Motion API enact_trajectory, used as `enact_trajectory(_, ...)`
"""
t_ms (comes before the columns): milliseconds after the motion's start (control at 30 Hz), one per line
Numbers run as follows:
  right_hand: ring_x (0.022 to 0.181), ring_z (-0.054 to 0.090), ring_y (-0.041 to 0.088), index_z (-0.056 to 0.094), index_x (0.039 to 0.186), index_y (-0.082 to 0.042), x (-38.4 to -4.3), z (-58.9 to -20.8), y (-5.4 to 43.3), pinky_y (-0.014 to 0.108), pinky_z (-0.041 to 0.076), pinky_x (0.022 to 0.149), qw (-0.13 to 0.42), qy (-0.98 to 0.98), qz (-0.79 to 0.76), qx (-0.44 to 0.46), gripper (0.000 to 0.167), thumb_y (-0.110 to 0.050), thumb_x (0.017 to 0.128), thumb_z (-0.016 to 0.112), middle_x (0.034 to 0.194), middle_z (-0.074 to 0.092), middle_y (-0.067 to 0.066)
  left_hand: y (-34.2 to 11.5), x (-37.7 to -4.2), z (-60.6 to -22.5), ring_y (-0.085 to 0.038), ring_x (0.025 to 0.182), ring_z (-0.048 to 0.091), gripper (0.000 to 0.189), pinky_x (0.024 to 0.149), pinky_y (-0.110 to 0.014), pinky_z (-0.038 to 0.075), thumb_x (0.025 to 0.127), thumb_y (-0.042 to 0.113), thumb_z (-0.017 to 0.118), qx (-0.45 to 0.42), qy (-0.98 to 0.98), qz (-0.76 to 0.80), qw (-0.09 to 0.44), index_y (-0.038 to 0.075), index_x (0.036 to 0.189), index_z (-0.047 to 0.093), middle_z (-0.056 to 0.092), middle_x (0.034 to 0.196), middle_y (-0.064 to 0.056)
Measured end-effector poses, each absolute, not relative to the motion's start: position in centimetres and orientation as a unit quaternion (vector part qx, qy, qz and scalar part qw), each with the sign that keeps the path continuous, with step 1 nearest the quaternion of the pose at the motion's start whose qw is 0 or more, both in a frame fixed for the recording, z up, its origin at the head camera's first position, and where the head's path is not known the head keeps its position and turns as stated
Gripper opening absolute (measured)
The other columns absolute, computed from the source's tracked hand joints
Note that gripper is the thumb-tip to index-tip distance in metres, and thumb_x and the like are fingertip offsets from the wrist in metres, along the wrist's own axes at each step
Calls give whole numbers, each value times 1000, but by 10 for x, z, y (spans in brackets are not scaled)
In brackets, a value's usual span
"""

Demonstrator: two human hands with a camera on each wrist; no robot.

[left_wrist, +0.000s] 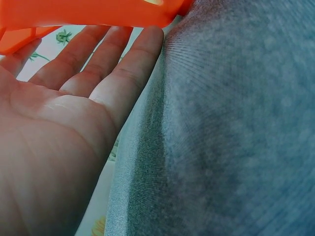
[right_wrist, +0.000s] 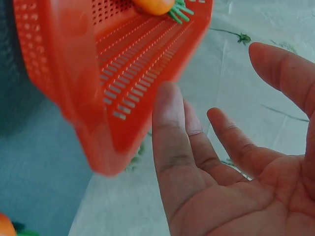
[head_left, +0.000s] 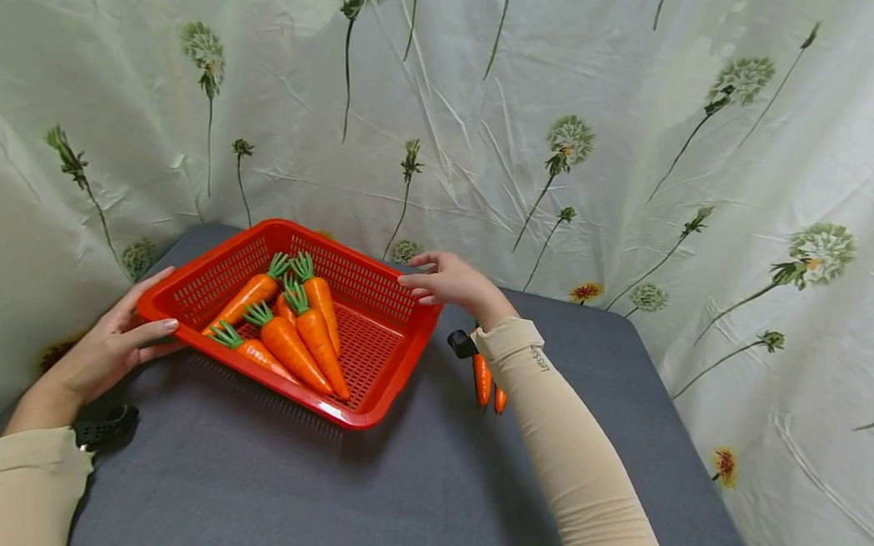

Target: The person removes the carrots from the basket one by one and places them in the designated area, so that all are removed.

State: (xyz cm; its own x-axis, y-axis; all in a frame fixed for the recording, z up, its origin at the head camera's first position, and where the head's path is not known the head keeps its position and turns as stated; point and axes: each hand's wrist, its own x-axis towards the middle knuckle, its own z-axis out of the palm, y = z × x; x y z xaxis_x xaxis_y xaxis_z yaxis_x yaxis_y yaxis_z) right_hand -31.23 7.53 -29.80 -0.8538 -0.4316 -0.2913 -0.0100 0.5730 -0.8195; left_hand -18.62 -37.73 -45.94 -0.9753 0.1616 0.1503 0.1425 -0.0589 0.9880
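Note:
A red perforated plastic basket (head_left: pixel 372 352) holds several orange carrots (head_left: pixel 289 350) with green tops. At the basket's left corner is my left hand (head_left: pixel 113 337), its thumb by the front rim and a finger by the left rim. The left wrist view shows that hand's fingers (left_wrist: pixel 130 66) straight, their tips against the basket's red side (left_wrist: pixel 88 14). My right hand (head_left: pixel 454 287) is at the far right corner, fingers loosely spread. In the right wrist view, one fingertip (right_wrist: pixel 169 98) overlaps the basket's edge; whether it touches, I cannot tell.
Two more carrots (head_left: pixel 482 380) lie on the grey cloth-covered table (head_left: pixel 259 479), partly behind the right forearm (head_left: pixel 570 431). A pale curtain with a dandelion print (head_left: pixel 476 125) hangs behind the table. Each wrist wears a black band (head_left: pixel 104 426).

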Motion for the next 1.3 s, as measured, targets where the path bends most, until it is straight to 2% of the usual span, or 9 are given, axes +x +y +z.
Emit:
enact_trajectory(167, 135, 64, 39, 44, 160, -3, -313, -301, 61, 51, 53, 115, 249, 849, -446, -137, 63, -24, 106, 69, 146, 62, 22, -377, -185, -459, 12, 122, 56, 82, 88, -17, 60, 111, 4, 51, 110, 685, 720, 7, 34, 174, 8, 19, 170, -8)
enact_trajectory(567, 133, 62, 42, 49, 156, -2, -311, -309, 32, 53, 53, 114, 265, 841, -447, -153, 58, -21, 106, 70, 144, 64, 22, -375, -184, -457, 11, 122, 55, 81, 88, -16, 60, 111, 6, 51, 108, 699, 706, 1, 33, 174, 7, 20, 171, -8)
enact_trajectory(800, 134, 63, 40, 50, 155, -2, -310, -318, 20, 52, 54, 113, 275, 844, -434, -155, 59, -22, 105, 71, 144, 65, 20, -375, -185, -457, 11, 123, 55, 82, 88, -17, 60, 111, 6, 52, 109, 697, 709, 1, 31, 174, 7, 21, 170, -8)
enact_trajectory(1100, 138, 61, 41, 47, 158, 0, -308, -326, 6, 51, 53, 115, 294, 845, -418, -157, 63, -23, 105, 71, 150, 58, 22, -375, -185, -457, 10, 123, 55, 82, 89, -17, 60, 111, 8, 53, 102, 703, 704, 3, 33, 174, 7, 21, 171, -9)
enact_trajectory(1233, 132, 63, 39, 47, 158, 0, -307, -330, 1, 51, 53, 114, 304, 842, -416, -161, 63, -23, 104, 71, 142, 62, 19, -375, -185, -456, 10, 123, 55, 82, 89, -17, 60, 111, 9, 53, 101, 707, 700, 3, 33, 174, 7, 20, 172, -10)
enact_trajectory(1300, 119, 66, 34, 48, 157, 0, -307, -333, -2, 51, 53, 113, 310, 840, -415, -163, 63, -23, 104, 72, 131, 64, 16, -376, -185, -456, 10, 123, 55, 82, 89, -17, 60, 111, 9, 53, 103, 707, 700, 2, 33, 174, 7, 19, 172, -10)
